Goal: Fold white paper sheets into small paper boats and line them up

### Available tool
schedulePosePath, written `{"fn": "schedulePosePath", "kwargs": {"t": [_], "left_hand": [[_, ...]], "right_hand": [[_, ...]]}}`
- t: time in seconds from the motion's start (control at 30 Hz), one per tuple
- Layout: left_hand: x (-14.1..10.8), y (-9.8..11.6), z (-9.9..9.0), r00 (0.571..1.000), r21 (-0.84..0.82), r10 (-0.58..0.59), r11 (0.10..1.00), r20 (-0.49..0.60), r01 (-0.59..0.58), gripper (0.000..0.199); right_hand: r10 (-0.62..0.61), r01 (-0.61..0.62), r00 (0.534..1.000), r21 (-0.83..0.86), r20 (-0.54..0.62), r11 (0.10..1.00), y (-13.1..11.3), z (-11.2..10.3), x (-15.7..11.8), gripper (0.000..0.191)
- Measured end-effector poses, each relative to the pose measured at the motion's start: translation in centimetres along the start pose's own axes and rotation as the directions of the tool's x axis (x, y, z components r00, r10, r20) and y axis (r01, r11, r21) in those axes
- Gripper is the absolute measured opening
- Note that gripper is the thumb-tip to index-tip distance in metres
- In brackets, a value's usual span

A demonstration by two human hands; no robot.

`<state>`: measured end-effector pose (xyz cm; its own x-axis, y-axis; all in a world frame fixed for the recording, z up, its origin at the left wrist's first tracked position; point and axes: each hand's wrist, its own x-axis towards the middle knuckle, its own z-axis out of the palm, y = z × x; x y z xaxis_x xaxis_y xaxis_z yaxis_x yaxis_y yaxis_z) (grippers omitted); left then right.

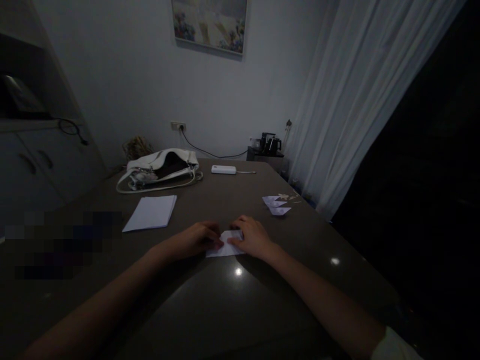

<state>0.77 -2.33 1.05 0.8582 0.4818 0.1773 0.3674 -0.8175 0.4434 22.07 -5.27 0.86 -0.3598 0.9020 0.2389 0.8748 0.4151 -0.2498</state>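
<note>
A small folded sheet of white paper (226, 248) lies on the dark table between my hands. My left hand (200, 236) is closed at its left side, with thumb and fingertips on the paper. From the right, my right hand (255, 237) curls its fingers over the far edge, its thumb lying on the paper's face. The paper's upper corners slant inward, and its lower edge is straight. Farther right sit several folded paper boats (279, 210) in a row. A stack of white paper (152, 212) rests to the left.
A white handbag (161, 170) stands open at the back left. Near the far edge lies a white power bank (223, 170) with a short cable. Small pale bits (287, 196) are scattered behind the boats. A black kettle (274, 145) stands beyond the table, beside a sheer curtain (330, 100).
</note>
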Motion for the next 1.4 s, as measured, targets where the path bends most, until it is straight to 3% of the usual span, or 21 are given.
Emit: {"fn": "schedulePosePath", "kwargs": {"t": [0.1, 0.33, 0.43, 0.9, 1.03, 1.2, 1.4], "left_hand": [[-0.1, 0.0, 0.0, 1.0, -0.006, -0.011, 1.0, -0.018, 0.011, 0.022], [0.1, -0.1, -0.2, 1.0, 0.072, -0.001, 0.997, -0.011, 0.001, 0.021], [0.3, -0.1, -0.2, 1.0, 0.086, -0.011, 0.996, -0.005, 0.011, 0.019], [0.1, -0.2, -0.1, 0.999, 0.09, -0.05, 0.995, -0.022, 0.052, 0.03], [0.1, 0.4, 0.1, 0.997, 0.079, -0.068, 0.994, -0.032, 0.07, 0.033], [0.2, 0.6, 0.3, 1.0, 0.073, -0.017, 0.997, -0.024, 0.019, 0.022], [0.2, 1.0, 0.0, 1.0, 0.095, -0.009, 0.995, -0.016, 0.011, 0.026]], "right_hand": [[0.103, -0.104, 0.994, -0.028, -0.034, 0.994, 0.2, 0.2, 0.1, 0.04], [0.243, -0.242, 0.97, 0.116, 0.005, 0.963, 0.1, 0.5, 0.1, 0.037], [0.279, -0.278, 0.96, 0.044, -0.019, 0.96, -0.1, 0.3, 0.0, 0.043], [0.226, -0.227, 0.974, -0.055, -0.016, 0.972, -0.4, -0.4, -0.3, 0.042], [0.205, -0.203, 0.979, 0.063, -0.016, 0.977, 0.4, 0.4, 0.0, 0.035], [0.226, -0.203, 0.972, 0.262, -0.059, 0.943, 0.8, 1.3, 0.5, 0.022], [-0.017, 0.037, 0.998, 0.374, -0.057, 0.927, 0.6, 0.9, 0.6, 0.007]]}}
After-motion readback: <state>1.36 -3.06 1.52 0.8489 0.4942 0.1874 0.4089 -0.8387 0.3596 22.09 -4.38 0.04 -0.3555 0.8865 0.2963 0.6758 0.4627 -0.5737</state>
